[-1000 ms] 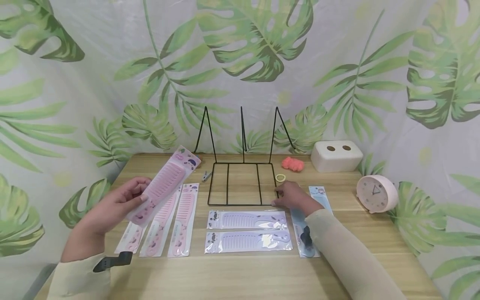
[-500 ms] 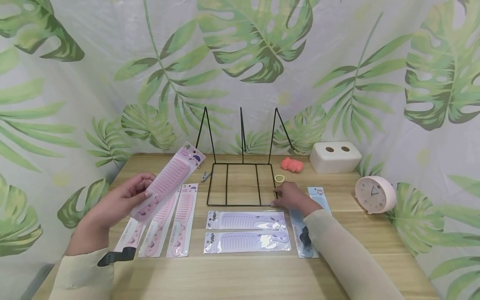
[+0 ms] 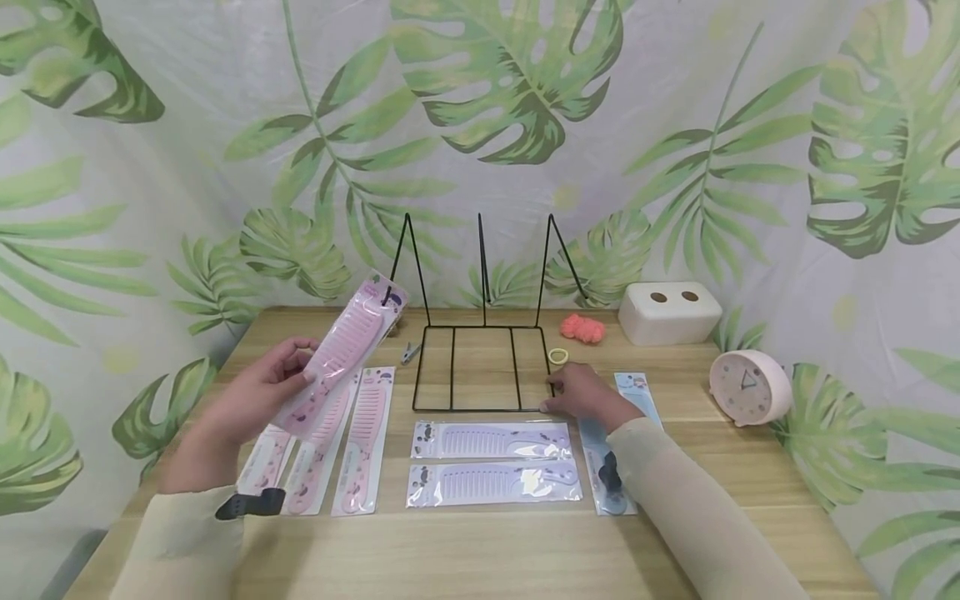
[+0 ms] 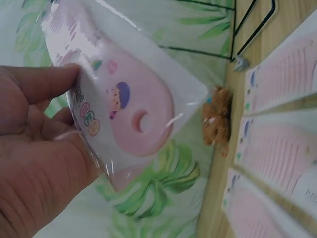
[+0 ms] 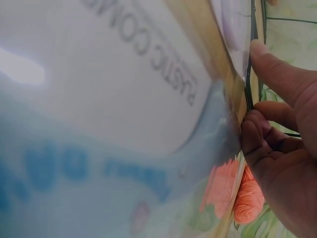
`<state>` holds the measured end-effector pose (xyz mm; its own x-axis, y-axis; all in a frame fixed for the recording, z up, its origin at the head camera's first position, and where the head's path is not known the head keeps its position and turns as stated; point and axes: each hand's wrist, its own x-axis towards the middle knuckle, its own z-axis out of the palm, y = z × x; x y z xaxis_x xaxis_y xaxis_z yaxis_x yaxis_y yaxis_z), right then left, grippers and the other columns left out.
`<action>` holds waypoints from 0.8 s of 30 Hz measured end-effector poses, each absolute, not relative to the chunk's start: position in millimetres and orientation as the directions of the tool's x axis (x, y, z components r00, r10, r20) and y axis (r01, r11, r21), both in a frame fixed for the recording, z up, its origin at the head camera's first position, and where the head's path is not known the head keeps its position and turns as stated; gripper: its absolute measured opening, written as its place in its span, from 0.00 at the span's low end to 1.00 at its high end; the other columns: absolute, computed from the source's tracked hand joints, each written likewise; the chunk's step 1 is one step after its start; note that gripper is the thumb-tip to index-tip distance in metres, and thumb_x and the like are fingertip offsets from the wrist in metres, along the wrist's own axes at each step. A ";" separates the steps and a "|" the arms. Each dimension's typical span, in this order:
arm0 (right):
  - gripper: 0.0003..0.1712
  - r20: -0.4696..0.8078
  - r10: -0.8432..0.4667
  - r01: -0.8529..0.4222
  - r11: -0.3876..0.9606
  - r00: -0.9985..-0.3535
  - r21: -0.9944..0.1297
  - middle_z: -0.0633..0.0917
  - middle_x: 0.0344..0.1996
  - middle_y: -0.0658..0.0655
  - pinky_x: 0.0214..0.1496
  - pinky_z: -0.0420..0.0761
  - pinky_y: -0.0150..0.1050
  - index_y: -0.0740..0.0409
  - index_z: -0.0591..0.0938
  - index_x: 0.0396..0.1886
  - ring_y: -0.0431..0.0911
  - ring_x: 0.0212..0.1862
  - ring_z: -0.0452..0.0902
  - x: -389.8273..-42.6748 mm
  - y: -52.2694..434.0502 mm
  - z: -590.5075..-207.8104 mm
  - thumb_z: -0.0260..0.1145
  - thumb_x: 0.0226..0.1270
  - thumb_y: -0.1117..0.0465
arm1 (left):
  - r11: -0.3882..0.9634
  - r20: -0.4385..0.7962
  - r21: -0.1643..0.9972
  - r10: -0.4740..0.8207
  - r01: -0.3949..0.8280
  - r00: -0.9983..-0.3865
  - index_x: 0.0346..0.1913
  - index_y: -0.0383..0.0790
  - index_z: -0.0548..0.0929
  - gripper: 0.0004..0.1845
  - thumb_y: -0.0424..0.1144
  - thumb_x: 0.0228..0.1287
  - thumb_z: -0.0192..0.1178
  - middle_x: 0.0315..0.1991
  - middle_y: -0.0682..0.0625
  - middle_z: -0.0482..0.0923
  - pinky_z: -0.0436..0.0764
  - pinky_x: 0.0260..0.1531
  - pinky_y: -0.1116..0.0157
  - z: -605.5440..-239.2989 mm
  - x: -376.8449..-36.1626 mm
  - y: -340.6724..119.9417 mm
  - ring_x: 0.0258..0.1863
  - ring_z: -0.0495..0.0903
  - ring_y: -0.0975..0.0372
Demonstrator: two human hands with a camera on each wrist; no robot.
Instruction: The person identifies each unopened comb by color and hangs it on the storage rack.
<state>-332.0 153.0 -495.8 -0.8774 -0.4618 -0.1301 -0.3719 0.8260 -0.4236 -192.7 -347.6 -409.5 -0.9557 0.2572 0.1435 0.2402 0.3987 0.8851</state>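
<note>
My left hand (image 3: 262,387) pinches a packaged pink comb (image 3: 345,337) by its lower end, tilted and raised off the table. The hook tip at the left of the black wire rack (image 3: 471,410) shows in front of the package's top edge, right at its hang hole. In the left wrist view the thumb lies on the clear wrapper over the comb's handle (image 4: 143,121). My right hand (image 3: 581,392) grips the rack's front right corner, thumb and fingers at the wire. Beneath that wrist lies a packaged blue comb (image 3: 637,392), partly hidden by the sleeve.
Several packaged pink combs (image 3: 367,442) lie at the left, two purple ones (image 3: 495,483) in front of the rack. Around the rack are a grey clip (image 3: 410,353), a brown toy (image 4: 216,121), a yellow ring (image 3: 558,357), coral yarn (image 3: 582,328), a white box (image 3: 669,314) and a pink clock (image 3: 750,387).
My left hand has moved right and slightly up with the pink comb, whose top end now meets the rack's left hook. The right hand stays at the rack's corner.
</note>
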 end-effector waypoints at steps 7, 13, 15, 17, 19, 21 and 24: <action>0.30 -0.149 -0.447 -0.351 0.835 -0.882 -0.423 0.77 0.24 0.49 0.35 0.70 0.38 0.63 0.88 0.63 0.43 0.31 0.72 -334.2 156.0 -498.0 0.83 0.67 0.52 | 0.371 0.036 0.927 0.055 0.054 -0.998 0.79 0.43 0.64 0.26 0.28 0.84 0.49 0.58 0.32 0.79 0.91 0.41 0.58 -424.1 -234.3 -309.5 0.46 0.86 0.55; 0.32 -0.161 -0.431 -0.332 0.842 -0.888 -0.426 0.79 0.26 0.51 0.37 0.72 0.38 0.63 0.87 0.66 0.44 0.33 0.73 -334.2 157.1 -496.9 0.83 0.67 0.52 | 0.306 -0.029 0.951 -0.079 -0.052 -0.996 0.82 0.47 0.63 0.29 0.30 0.84 0.48 0.69 0.31 0.76 0.92 0.47 0.55 -422.9 -270.4 -272.6 0.54 0.84 0.48; 0.32 -0.164 -0.427 -0.325 0.842 -0.889 -0.431 0.80 0.27 0.51 0.37 0.72 0.39 0.63 0.87 0.66 0.44 0.33 0.73 -334.2 156.9 -496.3 0.83 0.67 0.52 | 0.287 -0.020 0.957 -0.102 -0.048 -0.995 0.82 0.45 0.62 0.28 0.31 0.84 0.48 0.69 0.31 0.75 0.92 0.48 0.55 -420.6 -281.1 -263.2 0.54 0.84 0.48; 0.32 -0.164 -0.425 -0.322 0.841 -0.890 -0.434 0.80 0.27 0.51 0.37 0.72 0.39 0.63 0.87 0.66 0.45 0.33 0.74 -334.6 156.3 -495.8 0.83 0.67 0.52 | 0.272 -0.010 0.961 -0.126 -0.044 -0.992 0.81 0.44 0.63 0.28 0.30 0.83 0.48 0.68 0.31 0.76 0.92 0.48 0.56 -418.5 -291.2 -256.0 0.54 0.83 0.48; 0.33 -0.163 -0.425 -0.321 0.840 -0.891 -0.438 0.81 0.27 0.51 0.37 0.73 0.39 0.63 0.87 0.66 0.45 0.33 0.74 -335.3 155.3 -495.9 0.83 0.67 0.51 | 0.261 -0.007 0.964 -0.142 -0.044 -0.990 0.80 0.43 0.64 0.27 0.30 0.83 0.48 0.66 0.31 0.76 0.91 0.47 0.58 -418.3 -301.2 -252.0 0.53 0.83 0.49; 0.34 -0.163 -0.425 -0.321 0.840 -0.890 -0.437 0.81 0.27 0.51 0.39 0.74 0.39 0.63 0.86 0.67 0.44 0.34 0.74 -336.0 154.3 -496.5 0.83 0.67 0.50 | 0.248 0.002 0.968 -0.157 -0.038 -0.988 0.79 0.41 0.65 0.27 0.28 0.81 0.49 0.64 0.31 0.77 0.90 0.46 0.61 -421.4 -310.6 -250.1 0.51 0.82 0.51; 0.35 -0.160 -0.426 -0.324 0.841 -0.891 -0.433 0.81 0.27 0.51 0.41 0.76 0.41 0.63 0.86 0.67 0.45 0.34 0.75 -336.9 153.0 -496.9 0.83 0.67 0.50 | 0.243 0.010 0.969 -0.182 -0.035 -0.983 0.77 0.38 0.66 0.27 0.27 0.79 0.51 0.58 0.34 0.77 0.87 0.45 0.66 -429.5 -323.0 -249.4 0.49 0.80 0.54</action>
